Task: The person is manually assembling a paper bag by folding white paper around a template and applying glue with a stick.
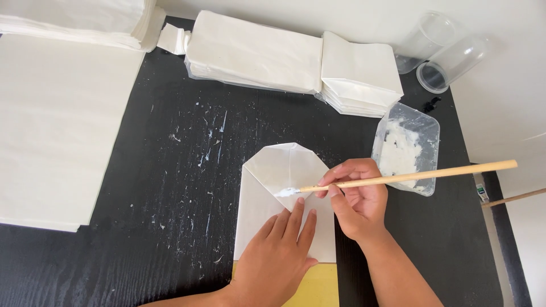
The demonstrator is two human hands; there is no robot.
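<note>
White folded paper [284,187] lies under flat left hand [280,256] (right hand [358,199] grips brush [398,179]).

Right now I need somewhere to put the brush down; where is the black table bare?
Bare black table lies between the big paper sheets and the folded paper, though glue-flecked. It is crowded along the top with the folded stacks, and near the right hand by the glue tub.

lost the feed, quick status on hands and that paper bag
Left hand flat on folded white paper bag. Right hand holds wooden brush, tip on the fold. Paste tub to the right, nothing blocking.
</note>
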